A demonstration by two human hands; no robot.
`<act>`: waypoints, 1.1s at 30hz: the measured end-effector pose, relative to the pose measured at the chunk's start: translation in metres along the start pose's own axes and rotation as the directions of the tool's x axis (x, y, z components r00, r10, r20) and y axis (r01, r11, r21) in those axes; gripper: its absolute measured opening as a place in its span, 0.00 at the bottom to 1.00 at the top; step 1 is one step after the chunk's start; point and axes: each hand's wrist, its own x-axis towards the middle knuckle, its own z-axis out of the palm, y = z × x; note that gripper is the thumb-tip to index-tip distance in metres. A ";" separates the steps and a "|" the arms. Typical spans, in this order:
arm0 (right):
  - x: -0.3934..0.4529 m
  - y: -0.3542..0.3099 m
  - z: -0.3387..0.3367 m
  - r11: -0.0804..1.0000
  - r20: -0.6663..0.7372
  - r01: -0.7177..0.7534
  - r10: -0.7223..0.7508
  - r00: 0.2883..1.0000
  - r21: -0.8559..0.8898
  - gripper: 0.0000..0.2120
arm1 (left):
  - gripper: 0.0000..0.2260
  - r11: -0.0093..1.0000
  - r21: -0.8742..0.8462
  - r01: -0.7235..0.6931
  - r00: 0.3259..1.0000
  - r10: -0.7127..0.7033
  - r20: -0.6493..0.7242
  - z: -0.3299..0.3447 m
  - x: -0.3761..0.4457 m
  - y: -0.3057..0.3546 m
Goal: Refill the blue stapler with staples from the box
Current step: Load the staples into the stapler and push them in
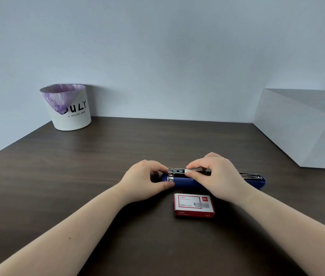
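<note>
The blue stapler (183, 183) lies sideways on the dark wooden table, opened flat, its metal staple channel (176, 171) facing up and its top arm stretched out to the right (257, 179). My left hand (145, 179) grips the stapler's left end. My right hand (215, 176) pinches a silver strip of staples (192, 171) and holds it on the channel. The red and white staple box (194, 205) lies closed on the table just in front of the stapler.
A white bin (71, 108) with a purple liner stands at the back left by the wall. A large white box (304, 128) sits at the right. The table (78, 176) runs to the wall behind.
</note>
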 end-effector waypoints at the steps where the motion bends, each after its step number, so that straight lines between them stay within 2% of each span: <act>1: 0.000 -0.001 0.000 1.000 0.000 0.004 -0.004 1.000 -0.007 0.10 | 0.13 1.000 0.001 0.003 1.000 -0.003 0.003 0.000 0.000 0.000; 7: 0.001 0.001 -0.002 0.995 -0.028 -0.022 0.025 0.999 0.102 0.08 | 0.13 1.000 -0.003 0.012 1.000 -0.012 0.002 0.000 -0.001 -0.002; 14: 0.002 0.001 0.000 0.998 0.043 0.001 -0.003 0.999 0.060 0.08 | 0.13 1.000 -0.010 0.003 1.000 -0.003 0.005 0.000 -0.002 -0.001; 33: 0.002 0.002 0.000 0.997 0.083 0.010 -0.015 0.996 0.070 0.08 | 0.14 1.000 -0.005 0.010 1.000 -0.010 0.012 0.000 -0.002 -0.004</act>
